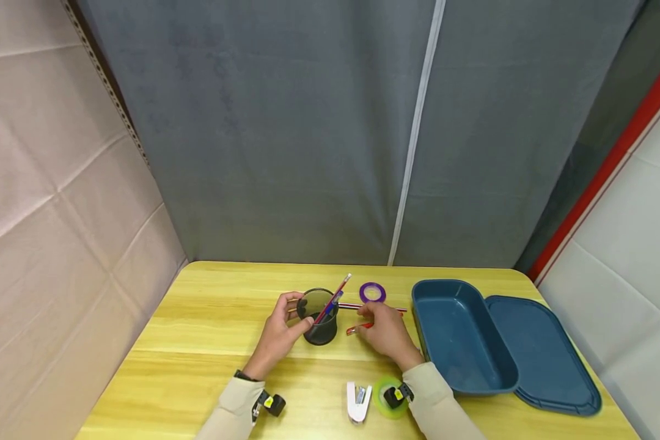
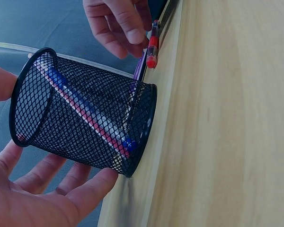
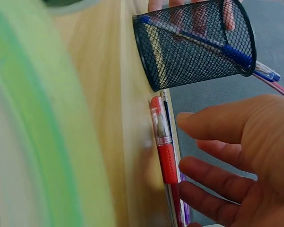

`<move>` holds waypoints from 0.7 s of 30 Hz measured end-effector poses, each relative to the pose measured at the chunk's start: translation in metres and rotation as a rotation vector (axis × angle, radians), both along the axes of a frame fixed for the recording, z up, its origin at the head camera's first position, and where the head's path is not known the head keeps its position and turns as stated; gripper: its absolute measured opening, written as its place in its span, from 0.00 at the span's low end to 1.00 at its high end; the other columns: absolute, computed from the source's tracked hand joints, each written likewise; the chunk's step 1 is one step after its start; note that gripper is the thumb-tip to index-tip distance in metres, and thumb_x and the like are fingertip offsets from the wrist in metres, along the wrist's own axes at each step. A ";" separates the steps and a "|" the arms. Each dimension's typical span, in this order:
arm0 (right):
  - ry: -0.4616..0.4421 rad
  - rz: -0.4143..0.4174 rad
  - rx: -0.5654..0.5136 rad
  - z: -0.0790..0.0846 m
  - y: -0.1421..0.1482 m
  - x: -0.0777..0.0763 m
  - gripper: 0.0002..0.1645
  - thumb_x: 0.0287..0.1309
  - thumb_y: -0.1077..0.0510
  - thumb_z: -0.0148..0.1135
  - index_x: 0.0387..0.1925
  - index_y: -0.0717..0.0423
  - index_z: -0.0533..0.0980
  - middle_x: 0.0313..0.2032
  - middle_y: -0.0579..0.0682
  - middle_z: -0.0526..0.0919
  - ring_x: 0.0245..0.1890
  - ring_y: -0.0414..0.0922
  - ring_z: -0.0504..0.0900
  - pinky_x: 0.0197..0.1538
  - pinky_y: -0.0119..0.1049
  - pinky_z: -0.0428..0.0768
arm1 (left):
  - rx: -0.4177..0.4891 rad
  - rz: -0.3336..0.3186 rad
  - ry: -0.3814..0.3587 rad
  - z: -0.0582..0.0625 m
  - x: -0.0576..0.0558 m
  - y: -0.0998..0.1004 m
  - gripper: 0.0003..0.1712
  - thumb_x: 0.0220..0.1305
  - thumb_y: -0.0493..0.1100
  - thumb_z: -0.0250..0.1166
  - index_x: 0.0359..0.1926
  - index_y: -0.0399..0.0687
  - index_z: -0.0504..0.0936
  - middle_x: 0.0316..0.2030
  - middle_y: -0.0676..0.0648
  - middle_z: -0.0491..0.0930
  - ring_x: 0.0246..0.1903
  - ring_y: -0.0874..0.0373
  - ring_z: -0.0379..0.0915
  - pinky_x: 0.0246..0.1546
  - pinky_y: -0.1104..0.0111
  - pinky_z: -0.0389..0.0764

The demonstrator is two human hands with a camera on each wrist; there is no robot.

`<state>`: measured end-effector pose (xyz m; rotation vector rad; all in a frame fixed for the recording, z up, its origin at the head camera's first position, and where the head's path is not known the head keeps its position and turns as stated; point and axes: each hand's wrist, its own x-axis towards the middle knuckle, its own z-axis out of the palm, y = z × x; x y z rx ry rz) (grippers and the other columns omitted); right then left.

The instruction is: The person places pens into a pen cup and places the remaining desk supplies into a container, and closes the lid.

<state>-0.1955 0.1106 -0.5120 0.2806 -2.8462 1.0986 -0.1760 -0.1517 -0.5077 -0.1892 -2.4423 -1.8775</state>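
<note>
A black mesh pen cup (image 1: 320,333) stands on the table, holding a blue pen (image 3: 239,56) and a reddish pencil (image 1: 345,281) with a white end. My left hand (image 1: 279,333) holds the cup from the left side, thumb near the rim and fingers around the wall. To the right, my right hand (image 1: 386,330) hovers over a red pen (image 3: 166,158) lying on the table. The right wrist view shows its thumb and fingers apart, beside the pen and not closed on it. Another pencil (image 1: 349,306) lies just behind the red pen.
A purple tape roll (image 1: 372,292) lies behind my right hand. Near the front are a white stapler (image 1: 357,403) and a yellow-green tape roll (image 1: 386,410), under my right wrist. At right stand a blue bin (image 1: 464,342) and its blue lid (image 1: 552,357), lying flat partly beneath the bin.
</note>
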 end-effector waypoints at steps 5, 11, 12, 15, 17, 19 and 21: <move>-0.016 -0.019 0.067 -0.003 -0.001 0.001 0.19 0.50 0.56 0.83 0.45 0.50 0.87 0.43 0.48 0.90 0.49 0.52 0.84 0.58 0.57 0.74 | 0.006 0.001 -0.008 0.000 0.000 0.000 0.34 0.64 0.42 0.74 0.69 0.50 0.72 0.68 0.39 0.78 0.63 0.35 0.77 0.63 0.43 0.79; -0.005 -0.050 0.129 -0.003 -0.003 0.001 0.18 0.47 0.56 0.85 0.43 0.49 0.89 0.40 0.44 0.91 0.48 0.52 0.83 0.53 0.62 0.67 | 0.019 -0.005 -0.013 -0.001 0.000 0.001 0.33 0.65 0.41 0.73 0.68 0.51 0.71 0.67 0.38 0.77 0.64 0.35 0.77 0.61 0.46 0.81; -0.004 -0.052 0.134 -0.004 -0.002 0.000 0.18 0.47 0.56 0.84 0.42 0.49 0.89 0.39 0.44 0.91 0.48 0.52 0.83 0.54 0.62 0.66 | 0.021 -0.006 -0.012 -0.002 0.000 0.001 0.33 0.65 0.41 0.73 0.69 0.51 0.71 0.67 0.38 0.77 0.64 0.35 0.77 0.61 0.46 0.81; 0.003 -0.048 0.147 -0.005 -0.002 -0.001 0.16 0.48 0.56 0.84 0.40 0.49 0.90 0.36 0.43 0.90 0.46 0.52 0.83 0.55 0.63 0.66 | 0.024 -0.008 -0.008 -0.002 0.000 0.001 0.33 0.66 0.41 0.73 0.69 0.50 0.71 0.67 0.38 0.77 0.64 0.35 0.77 0.61 0.47 0.82; 0.020 -0.036 0.150 -0.007 -0.001 -0.002 0.14 0.48 0.56 0.84 0.38 0.50 0.90 0.34 0.43 0.90 0.44 0.51 0.82 0.54 0.61 0.69 | 0.019 -0.008 -0.007 -0.002 0.000 0.001 0.33 0.66 0.41 0.73 0.69 0.50 0.71 0.67 0.38 0.77 0.64 0.35 0.77 0.60 0.48 0.82; 0.040 -0.014 0.147 -0.009 -0.001 -0.004 0.12 0.48 0.56 0.84 0.37 0.51 0.91 0.32 0.43 0.89 0.41 0.50 0.82 0.51 0.57 0.73 | 0.018 -0.008 -0.007 -0.002 0.000 0.001 0.33 0.66 0.41 0.73 0.69 0.49 0.71 0.67 0.38 0.77 0.64 0.35 0.77 0.60 0.49 0.82; 0.048 0.004 0.137 -0.011 0.000 -0.005 0.11 0.49 0.56 0.84 0.36 0.51 0.91 0.32 0.44 0.89 0.40 0.49 0.81 0.49 0.52 0.76 | 0.018 -0.008 -0.005 -0.002 0.000 0.001 0.33 0.65 0.41 0.73 0.69 0.50 0.71 0.67 0.37 0.77 0.64 0.35 0.77 0.61 0.49 0.82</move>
